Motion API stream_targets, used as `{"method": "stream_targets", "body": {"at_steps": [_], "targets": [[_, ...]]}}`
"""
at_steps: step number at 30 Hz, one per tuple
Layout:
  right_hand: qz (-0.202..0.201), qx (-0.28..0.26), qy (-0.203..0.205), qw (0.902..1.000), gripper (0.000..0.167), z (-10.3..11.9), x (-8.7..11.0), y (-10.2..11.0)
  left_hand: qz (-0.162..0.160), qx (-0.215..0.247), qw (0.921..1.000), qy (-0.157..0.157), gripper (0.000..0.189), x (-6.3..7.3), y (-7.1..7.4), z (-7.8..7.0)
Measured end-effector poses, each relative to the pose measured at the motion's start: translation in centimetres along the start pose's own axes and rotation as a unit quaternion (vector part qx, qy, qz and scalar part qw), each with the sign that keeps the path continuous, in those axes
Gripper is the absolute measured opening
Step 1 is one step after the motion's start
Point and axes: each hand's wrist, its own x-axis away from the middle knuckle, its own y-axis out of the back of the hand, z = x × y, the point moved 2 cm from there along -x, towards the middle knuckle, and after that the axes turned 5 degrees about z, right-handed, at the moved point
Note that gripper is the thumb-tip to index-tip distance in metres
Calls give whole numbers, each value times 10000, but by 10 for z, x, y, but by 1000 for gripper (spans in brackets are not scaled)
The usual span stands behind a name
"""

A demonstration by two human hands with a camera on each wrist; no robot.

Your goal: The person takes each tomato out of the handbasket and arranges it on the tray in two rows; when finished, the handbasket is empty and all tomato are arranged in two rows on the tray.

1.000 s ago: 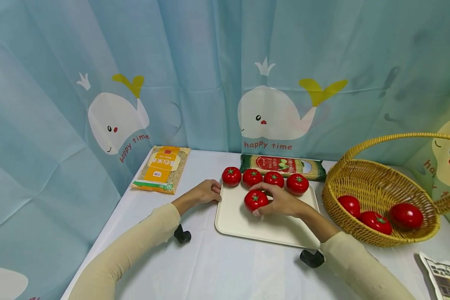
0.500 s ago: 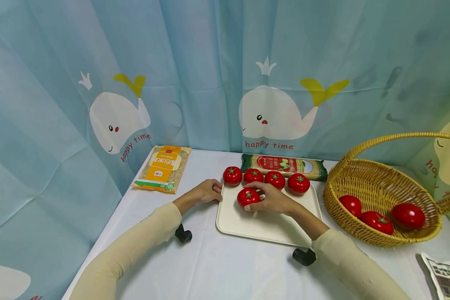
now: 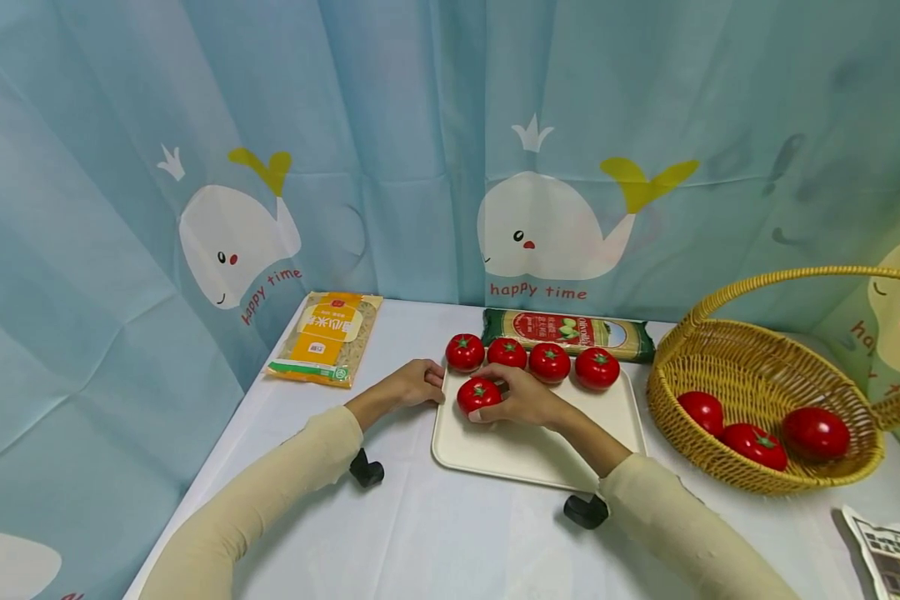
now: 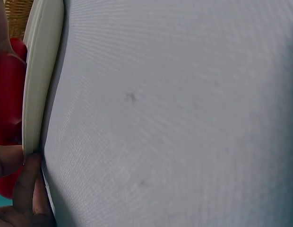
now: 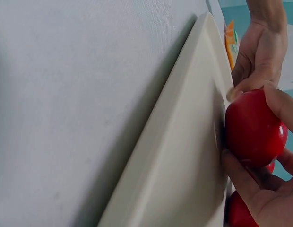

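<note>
A glossy red tomato (image 3: 477, 397) is gripped between the thumb and fingers of my right hand (image 3: 523, 395), low over the left part of the cream tray (image 3: 495, 450). The right wrist view shows that tomato (image 5: 254, 127) close up, right at the tray's surface. My left hand (image 3: 414, 383) pinches the tray's left edge, thumb on top and fingers beneath, as the left wrist view shows at the tray rim (image 4: 38, 94). Several more tomatoes stand in a row along the tray's far edge, from the leftmost tomato (image 3: 465, 352) to the rightmost tomato (image 3: 597, 368).
A wicker basket (image 3: 765, 350) with a tall handle stands at the right, holding 3 tomatoes. Behind the tray lies a green noodle packet (image 3: 570, 330). A yellow grain bag (image 3: 326, 337) is at the back left, and another packet (image 3: 888, 550) at the front right.
My right hand has moved left across the tray with the tomato, ending nearer the left edge. The left hand keeps its place on the tray rim.
</note>
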Motion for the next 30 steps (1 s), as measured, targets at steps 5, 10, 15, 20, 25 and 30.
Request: {"method": "stream_targets", "body": {"at_steps": [5, 10, 15, 20, 25, 30], "targets": [[-97, 64, 100, 9999, 64, 1, -6, -5, 7, -40, 10000, 20, 47, 0, 1, 1], [-198, 3, -159, 9997, 67, 3, -6, -8, 36, -34, 10000, 9, 48, 0, 0, 1], [-298, 0, -230, 9993, 67, 5, -6, -9, 5, -46, 10000, 11, 46, -1, 0, 1], [-306, 7, -151, 9994, 66, 4, -6, -10, -46, -98, 9999, 22, 45, -2, 0, 2], [-209, -41, -120, 9997, 65, 3, -5, -9, -30, -51, 10000, 58, 45, -3, 0, 3], [-145, -90, -97, 9998, 65, 3, -4, -9, -24, -63, 10000, 59, 45, -2, 0, 3]]}}
